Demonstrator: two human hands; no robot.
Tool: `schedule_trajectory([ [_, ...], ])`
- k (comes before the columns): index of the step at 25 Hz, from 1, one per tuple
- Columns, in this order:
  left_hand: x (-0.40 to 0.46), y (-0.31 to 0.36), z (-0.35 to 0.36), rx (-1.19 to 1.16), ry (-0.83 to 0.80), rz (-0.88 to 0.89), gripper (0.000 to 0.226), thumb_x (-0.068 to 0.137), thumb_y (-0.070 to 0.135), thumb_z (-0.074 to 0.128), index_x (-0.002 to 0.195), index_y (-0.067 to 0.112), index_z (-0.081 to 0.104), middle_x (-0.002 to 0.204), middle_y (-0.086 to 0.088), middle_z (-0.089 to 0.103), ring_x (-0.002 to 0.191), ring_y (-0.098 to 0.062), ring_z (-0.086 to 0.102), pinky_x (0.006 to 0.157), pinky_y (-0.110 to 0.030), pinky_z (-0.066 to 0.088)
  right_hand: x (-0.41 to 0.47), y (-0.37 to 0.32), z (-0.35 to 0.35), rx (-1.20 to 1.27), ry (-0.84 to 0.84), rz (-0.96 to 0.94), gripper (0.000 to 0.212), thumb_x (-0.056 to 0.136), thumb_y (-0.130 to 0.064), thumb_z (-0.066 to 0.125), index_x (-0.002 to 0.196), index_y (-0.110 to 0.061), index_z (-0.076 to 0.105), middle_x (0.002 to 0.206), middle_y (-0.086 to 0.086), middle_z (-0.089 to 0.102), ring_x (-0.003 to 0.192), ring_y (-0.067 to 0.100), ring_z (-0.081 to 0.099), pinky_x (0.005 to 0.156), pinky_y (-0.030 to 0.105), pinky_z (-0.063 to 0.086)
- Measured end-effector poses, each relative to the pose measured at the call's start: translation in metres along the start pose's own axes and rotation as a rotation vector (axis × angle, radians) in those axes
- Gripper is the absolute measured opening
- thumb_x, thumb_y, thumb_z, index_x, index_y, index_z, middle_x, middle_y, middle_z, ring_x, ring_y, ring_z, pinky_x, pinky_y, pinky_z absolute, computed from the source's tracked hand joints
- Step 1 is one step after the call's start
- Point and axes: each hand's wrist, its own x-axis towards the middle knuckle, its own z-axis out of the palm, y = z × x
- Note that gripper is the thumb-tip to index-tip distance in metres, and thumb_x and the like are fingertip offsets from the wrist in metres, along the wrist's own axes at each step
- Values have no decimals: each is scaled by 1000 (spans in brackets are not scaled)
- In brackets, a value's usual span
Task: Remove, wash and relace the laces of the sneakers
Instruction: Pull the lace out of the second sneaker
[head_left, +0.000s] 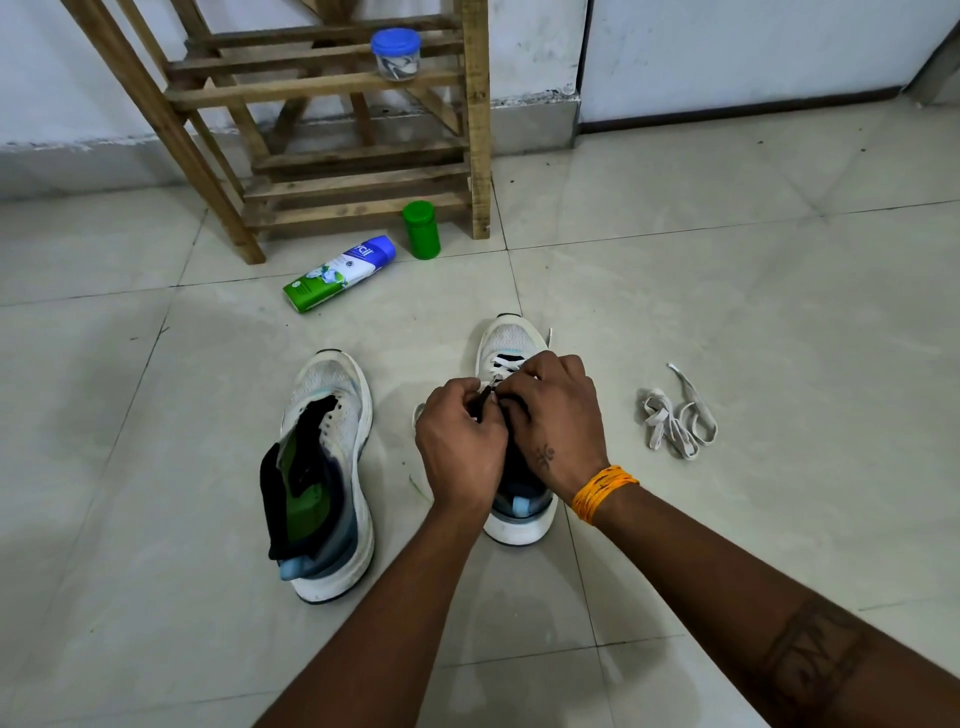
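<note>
The lace (506, 364) sits in the right sneaker (514, 415) on the floor (727, 291); left hand (460, 441) and right hand (556, 415) pinch it at the eyelets. A skipped eyelet or slipped tip could spoil the lacing; the loose lace (675, 421) beside it could get kicked.

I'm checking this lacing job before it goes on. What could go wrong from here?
1. Both hands, left hand and right hand, crowd over the right sneaker, hiding the eyelets, so one might get skipped.
2. The loose lace lies in a tangle on the floor tiles and may pick up dirt or knot.
3. The left sneaker is unlaced, its tongue loose.
</note>
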Motion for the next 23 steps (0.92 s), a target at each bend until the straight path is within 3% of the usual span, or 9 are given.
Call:
schedule_trajectory([
  [3,-1,-1,-1,-11,0,6,10,83,15,73,93,18,73,87,7,71,82,-15,67,79,-35,54,4,0,4,46,-11,23,22,92,-29,56,95,-22,77,96,1,62,92,31,50,75,46,48],
  [8,-2,2,2,-21,0,22,10,87,6,66,91,13,73,89,2,71,84,-16,64,79,-28,48,9,1,8,78,-46,0,20,93,-30,57,88,-19,72,90,2,59,90,28,48,77,47,47],
  [11,-4,3,4,-23,24,-24,15,88,2,62,95,11,72,94,0,69,88,-17,61,78,-22,41,6,-2,9,37,-37,-11,26,92,-32,48,83,-12,61,88,7,54,85,30,46,72,48,44],
  [14,-8,6,5,-4,42,-41,11,89,2,62,97,9,67,96,-2,65,89,-18,58,76,-19,34,4,-1,5,-3,32,85,21,86,-29,46,83,-10,53,88,10,52,83,31,46,67,45,41],
  [16,-8,8,5,6,19,-28,12,86,3,62,96,10,66,96,-2,64,88,-18,58,77,-23,39,3,0,-1,116,51,174,14,85,-26,54,81,-12,53,85,5,54,80,26,49,68,40,40],
  [19,-3,13,3,23,-21,19,19,82,9,65,100,15,68,98,1,64,91,-19,62,80,-30,49,8,8,-15,363,100,505,13,82,-22,65,73,-14,60,71,-4,61,70,18,55,65,32,40],
  [21,2,20,4,155,-67,127,24,82,16,66,105,18,72,102,1,66,99,-22,61,81,-34,50,14,21,-19,414,75,637,12,80,-20,67,70,-13,65,67,-2,65,70,19,60,64,31,42],
  [23,10,27,5,342,-154,245,26,81,15,65,105,19,76,104,0,67,104,-26,56,76,-36,48,17,33,-19,352,12,649,11,79,-20,68,69,-14,67,68,-2,67,72,21,63,64,31,45],
])
